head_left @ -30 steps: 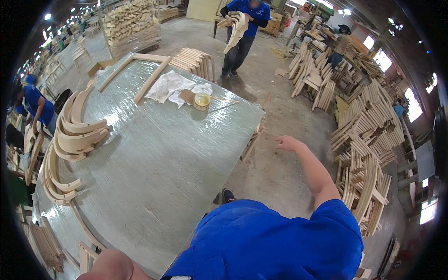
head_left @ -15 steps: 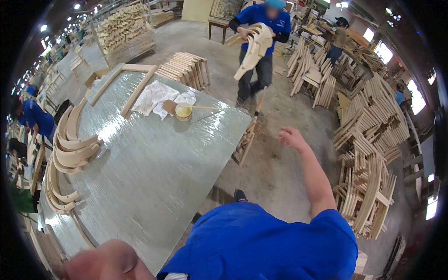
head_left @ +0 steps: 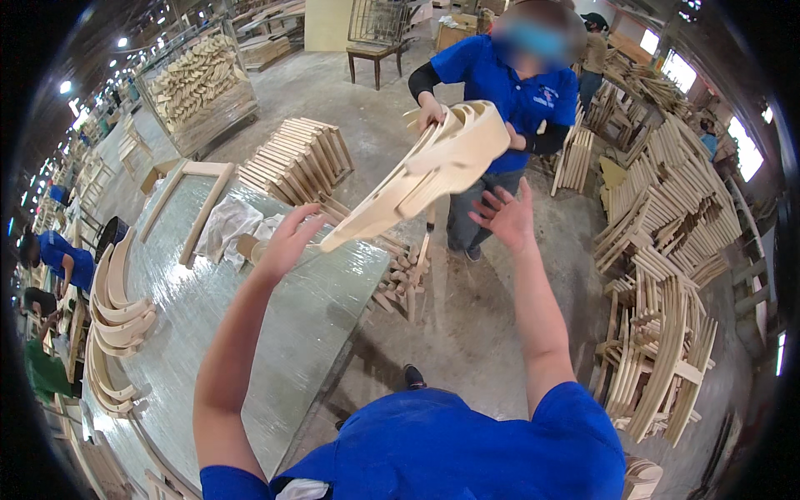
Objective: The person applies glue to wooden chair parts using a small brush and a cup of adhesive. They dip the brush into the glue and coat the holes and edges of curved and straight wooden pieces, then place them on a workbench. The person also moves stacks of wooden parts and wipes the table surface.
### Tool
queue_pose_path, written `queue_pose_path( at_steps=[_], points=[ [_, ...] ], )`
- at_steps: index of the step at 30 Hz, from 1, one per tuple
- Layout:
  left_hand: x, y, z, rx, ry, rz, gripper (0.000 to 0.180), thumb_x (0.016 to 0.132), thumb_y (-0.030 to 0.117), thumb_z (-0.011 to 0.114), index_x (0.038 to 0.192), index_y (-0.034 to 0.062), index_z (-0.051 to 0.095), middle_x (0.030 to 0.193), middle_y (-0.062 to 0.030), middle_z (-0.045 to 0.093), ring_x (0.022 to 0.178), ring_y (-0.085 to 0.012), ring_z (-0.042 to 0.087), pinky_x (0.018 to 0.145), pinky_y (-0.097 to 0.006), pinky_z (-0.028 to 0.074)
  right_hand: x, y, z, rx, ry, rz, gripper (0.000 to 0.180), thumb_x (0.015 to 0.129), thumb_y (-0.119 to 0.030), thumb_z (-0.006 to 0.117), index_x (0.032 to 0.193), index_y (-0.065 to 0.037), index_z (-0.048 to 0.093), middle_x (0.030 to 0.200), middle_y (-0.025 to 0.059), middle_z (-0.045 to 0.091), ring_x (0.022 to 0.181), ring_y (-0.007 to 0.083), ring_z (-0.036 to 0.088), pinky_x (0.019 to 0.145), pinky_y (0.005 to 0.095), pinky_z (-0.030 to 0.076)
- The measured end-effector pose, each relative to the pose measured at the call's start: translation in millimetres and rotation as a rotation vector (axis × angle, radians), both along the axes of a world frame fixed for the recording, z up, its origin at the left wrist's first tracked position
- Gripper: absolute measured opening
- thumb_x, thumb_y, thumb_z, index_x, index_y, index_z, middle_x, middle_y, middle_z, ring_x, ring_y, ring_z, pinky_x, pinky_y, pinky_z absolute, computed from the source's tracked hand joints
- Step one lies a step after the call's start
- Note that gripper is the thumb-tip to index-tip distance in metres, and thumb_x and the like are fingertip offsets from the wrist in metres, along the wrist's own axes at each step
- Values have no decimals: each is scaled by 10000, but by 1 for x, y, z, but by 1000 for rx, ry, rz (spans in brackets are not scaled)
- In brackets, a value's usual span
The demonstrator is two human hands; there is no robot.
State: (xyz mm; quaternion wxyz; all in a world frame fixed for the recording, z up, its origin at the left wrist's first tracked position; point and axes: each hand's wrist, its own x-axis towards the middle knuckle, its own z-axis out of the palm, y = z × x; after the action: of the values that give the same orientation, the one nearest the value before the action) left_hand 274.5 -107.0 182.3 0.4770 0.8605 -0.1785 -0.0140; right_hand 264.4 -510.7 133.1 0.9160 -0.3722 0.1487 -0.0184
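While the left hand (head_left: 287,243) is raised left of centre in the frame and the right hand (head_left: 510,221) right of centre, the two are held well apart, fingers spread on both. A bundle of curved wooden pieces (head_left: 425,179) is held out tilted between and above them, at upper centre, lower tip pointed down-left. That tip is just beside the left hand's fingers; whether contact is made cannot be told. A shiny grey-green table (head_left: 275,333) is seen from lower left to centre; curved wooden parts (head_left: 123,321) are set along its left side. A white cloth (head_left: 227,229) is laid left of the left hand. The bundle is gripped by a co-worker (head_left: 521,96) in a blue shirt, upper right of centre. Wooden frames (head_left: 667,200) are piled down the right side. Slatted frames (head_left: 296,162) are stacked past the table's far edge. At upper left, a wire cart (head_left: 196,87) is loaded with wooden parts.
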Motion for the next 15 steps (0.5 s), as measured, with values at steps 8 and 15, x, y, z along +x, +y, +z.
queue_pose_path(
  at_steps=[8, 15],
  points=[
    [70, -106, -20, -11, 764, -386, 626, 829, 533, 548, 1240, 62, 509, 1191, -84, 563, 1062, -154, 546, 906, -294, 417, -31, 36, -10, 227, -152, 129, 744, 833, -644, 399, 1329, -89, 384, 1338, 97, 446, 1183, 286, 468, 979, 453, 384],
    [-34, -115, -18, -614, 1108, -201, 534, 756, 253, 692, 1189, -5, 515, 1074, -138, 617, 908, -190, 623, 787, -296, 502, -122, 86, -65, 327, -153, 54, 704, 840, -588, 410, 1366, -127, 333, 1377, 79, 394, 1230, 285, 409, 1015, 430, 348]
  ],
)
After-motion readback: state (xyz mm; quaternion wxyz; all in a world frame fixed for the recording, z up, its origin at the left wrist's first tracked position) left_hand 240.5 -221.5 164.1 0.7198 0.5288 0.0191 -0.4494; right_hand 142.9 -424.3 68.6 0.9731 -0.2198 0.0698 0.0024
